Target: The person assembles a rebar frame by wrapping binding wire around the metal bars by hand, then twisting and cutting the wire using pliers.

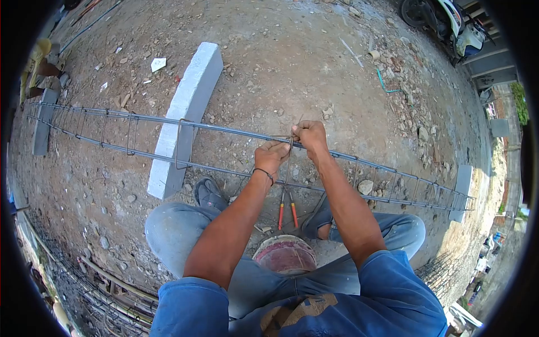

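Observation:
A long cage of steel bars (230, 130) with wire stirrups (178, 144) runs from left to right in front of me. My left hand (272, 155) is closed at the upper bar, its fingertips at a stirrup. Just right of it, my right hand (310, 136) pinches at the same crossing; a thin wire end sticks up there. What each hand's fingertips hold is too small to make out. Pliers with red and yellow handles (281, 216) lean below the lower bar, between my feet.
A pale block (185, 112) lies under the cage, with others at its left end (45, 123) and right end (461, 194). Between my legs is a round reddish bucket (285, 255). Another person (42, 67) is at the far left; a motorcycle (449, 25) stands top right. Rubble litters the ground.

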A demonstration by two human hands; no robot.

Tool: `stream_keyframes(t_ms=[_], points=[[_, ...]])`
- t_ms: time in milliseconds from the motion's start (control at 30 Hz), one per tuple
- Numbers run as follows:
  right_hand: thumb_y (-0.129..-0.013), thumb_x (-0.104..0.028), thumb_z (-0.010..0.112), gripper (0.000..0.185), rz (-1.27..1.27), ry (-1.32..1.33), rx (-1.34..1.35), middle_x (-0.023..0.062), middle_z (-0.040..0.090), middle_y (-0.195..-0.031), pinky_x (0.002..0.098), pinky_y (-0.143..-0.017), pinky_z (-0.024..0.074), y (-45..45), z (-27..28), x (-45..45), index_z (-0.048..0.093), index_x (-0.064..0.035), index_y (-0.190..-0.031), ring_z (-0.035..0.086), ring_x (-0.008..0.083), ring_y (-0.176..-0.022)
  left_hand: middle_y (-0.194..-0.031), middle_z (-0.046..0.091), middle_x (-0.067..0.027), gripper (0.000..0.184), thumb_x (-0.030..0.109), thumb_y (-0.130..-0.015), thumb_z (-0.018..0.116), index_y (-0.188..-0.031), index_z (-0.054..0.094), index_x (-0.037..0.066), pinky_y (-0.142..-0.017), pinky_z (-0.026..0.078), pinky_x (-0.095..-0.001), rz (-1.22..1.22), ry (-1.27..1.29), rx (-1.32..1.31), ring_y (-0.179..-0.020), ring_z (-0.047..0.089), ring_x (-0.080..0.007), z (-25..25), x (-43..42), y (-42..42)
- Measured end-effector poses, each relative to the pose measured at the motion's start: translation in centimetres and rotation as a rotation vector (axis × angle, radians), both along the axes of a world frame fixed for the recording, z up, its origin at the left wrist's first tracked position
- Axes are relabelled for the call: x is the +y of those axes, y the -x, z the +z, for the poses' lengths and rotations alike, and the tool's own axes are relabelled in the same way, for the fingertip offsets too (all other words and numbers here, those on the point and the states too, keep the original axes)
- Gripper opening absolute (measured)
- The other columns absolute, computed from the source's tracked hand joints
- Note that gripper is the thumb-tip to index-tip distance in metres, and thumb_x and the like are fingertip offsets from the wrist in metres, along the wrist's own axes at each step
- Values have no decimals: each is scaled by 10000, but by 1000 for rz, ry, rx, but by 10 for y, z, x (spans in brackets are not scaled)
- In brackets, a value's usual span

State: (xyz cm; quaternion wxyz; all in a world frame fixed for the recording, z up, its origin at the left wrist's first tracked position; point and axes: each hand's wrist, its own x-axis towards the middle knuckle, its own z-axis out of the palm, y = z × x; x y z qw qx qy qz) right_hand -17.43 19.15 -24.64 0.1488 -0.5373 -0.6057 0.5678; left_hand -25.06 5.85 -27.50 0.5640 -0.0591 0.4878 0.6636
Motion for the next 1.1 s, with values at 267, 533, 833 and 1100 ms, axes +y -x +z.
stream_keyframes(t_ms=[267, 533, 833, 1100], points=[[-878, -58, 732, 146, 42, -8, 107, 109, 703, -713, 309, -585, 507, -9, -7, 3, 715, 56, -789, 642, 160, -627, -1061, 721, -124, 387, 141, -762, 832, -1100, 683, 26, -899, 505, -410, -403, 419, 1648, -975, 690, -315, 69, -13, 11], [-888, -83, 727, 169, -3, 60, 184, 117, 705, -709, 318, -589, 540, -13, -7, 7, 713, 42, -776, 662, 170, -620, -1016, 748, -99, 267, 84, -749, 817, -1004, 750, 125, -852, 540, -404, -544, -23, 1556, -951, 704, -296, 39, 12, 39], [-867, -99, 742, 188, -30, 80, 158, 134, 706, -686, 338, -585, 539, -9, -17, 9, 713, 31, -735, 676, 189, -618, -902, 713, -83, 145, 52, -758, 778, -859, 694, 114, -726, 522, -400, -481, -174, 1617, -869, 684, -318, 39, 23, 35], [-814, -131, 795, 229, -139, 25, -8, 144, 668, -628, 374, -570, 516, -3, -23, 13, 698, 25, -678, 664, 212, -598, -848, 706, -99, 139, -32, -767, 739, -840, 683, 72, -687, 519, -365, -599, -68, 1520, -775, 683, -265, 26, 37, 41]])
